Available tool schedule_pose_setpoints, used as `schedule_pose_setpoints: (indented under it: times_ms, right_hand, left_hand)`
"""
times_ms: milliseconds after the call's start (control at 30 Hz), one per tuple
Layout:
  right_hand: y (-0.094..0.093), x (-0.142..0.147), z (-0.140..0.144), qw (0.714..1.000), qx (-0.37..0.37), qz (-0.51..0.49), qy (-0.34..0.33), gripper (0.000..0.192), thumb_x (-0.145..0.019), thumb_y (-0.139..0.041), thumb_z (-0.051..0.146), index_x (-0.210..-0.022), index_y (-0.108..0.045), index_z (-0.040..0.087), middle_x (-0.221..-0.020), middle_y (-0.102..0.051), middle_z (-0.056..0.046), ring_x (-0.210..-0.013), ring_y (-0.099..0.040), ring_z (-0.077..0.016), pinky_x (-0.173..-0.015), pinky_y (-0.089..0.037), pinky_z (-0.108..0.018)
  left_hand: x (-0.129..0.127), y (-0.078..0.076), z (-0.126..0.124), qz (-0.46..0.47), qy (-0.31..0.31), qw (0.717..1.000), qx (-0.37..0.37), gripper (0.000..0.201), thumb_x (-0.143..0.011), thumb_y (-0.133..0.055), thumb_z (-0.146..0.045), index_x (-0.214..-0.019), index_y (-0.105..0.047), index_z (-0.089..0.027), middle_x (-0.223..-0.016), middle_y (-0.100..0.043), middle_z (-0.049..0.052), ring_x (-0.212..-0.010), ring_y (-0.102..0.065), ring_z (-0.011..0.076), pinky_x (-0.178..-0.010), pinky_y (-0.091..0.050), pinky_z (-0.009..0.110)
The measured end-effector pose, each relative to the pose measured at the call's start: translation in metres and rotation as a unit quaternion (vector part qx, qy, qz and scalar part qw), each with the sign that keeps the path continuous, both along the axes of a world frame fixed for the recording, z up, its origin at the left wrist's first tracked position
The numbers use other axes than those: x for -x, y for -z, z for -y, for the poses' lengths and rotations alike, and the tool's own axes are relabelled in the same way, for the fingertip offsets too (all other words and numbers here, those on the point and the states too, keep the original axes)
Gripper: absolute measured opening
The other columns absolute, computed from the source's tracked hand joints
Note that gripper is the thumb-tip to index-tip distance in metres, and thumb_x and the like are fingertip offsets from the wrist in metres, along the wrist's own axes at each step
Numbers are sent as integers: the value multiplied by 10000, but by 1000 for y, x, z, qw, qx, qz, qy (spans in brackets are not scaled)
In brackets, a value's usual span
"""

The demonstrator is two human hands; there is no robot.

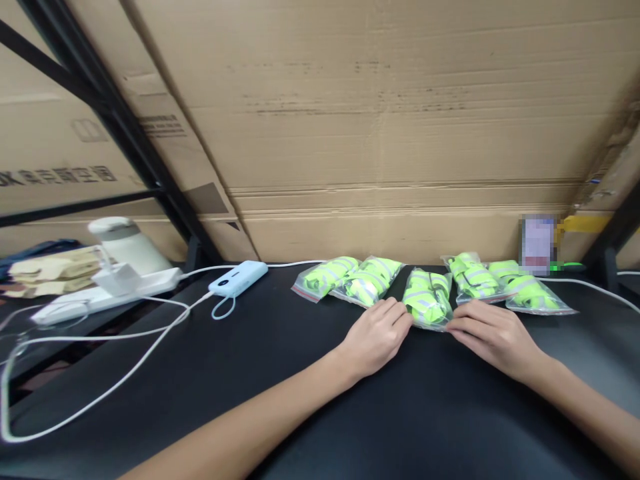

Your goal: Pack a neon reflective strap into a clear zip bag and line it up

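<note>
Clear zip bags with folded neon-yellow reflective vests lie in a row along the back of the black table (320,427). My left hand (381,337) pinches the lower left corner of the middle bagged vest (427,297). At that bag's lower right corner, the fingers of my right hand (495,337) are closed on its edge. To the left lie two more bags, a bagged vest (373,280) and an outer one (330,275). On the right are another bagged vest (473,277) and a last one (530,290), partly overlapping.
A light-blue power bank (239,279) with a white cable (165,340) lies at left. Beyond it are a white power strip (155,285) and a pale bottle (133,247). Cardboard (380,133) stands behind the table. A blurred card (537,245) leans at right.
</note>
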State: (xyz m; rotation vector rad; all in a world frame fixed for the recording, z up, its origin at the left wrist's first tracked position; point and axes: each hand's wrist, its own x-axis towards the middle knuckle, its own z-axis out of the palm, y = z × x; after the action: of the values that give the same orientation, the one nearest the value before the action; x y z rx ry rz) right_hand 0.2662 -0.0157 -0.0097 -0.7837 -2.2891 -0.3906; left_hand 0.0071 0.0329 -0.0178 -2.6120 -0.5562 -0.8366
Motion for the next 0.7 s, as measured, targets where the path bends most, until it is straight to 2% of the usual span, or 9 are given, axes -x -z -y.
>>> schedule_pose_setpoints:
  times_ms: [300,567,700]
  right_hand:
    - [-5,-5,3,1000,-19,14,-9,189,-1004,-538,119,-1017,-727,127,-942,-744,-111,-850,-718,-215,-721,-590,-333]
    - [-4,-5,1,1000,5,8,-6,101,-985,-592,131,-1008,-688,154,-883,-756,-63,-810,-719,-198,-753,-598,-339]
    - [-6,-7,2,999,13,12,-28,147,-991,-566,128,-1044,-701,157,-949,-774,-72,-859,-737,-204,-778,-616,-347]
  left_hand:
    - [5,3,0,-22,5,1000,3,290,-1020,-414,-76,-893,-673,-114,-784,-636,59,-739,-602,183,-686,-544,302]
    - [4,1,0,-46,-20,998,24,281,-1001,-421,-62,-875,-669,-101,-807,-629,77,-753,-592,200,-692,-548,317]
    - [4,2,0,-47,-24,998,24,285,-992,-414,-53,-873,-667,-105,-805,-625,75,-751,-589,198,-686,-547,318]
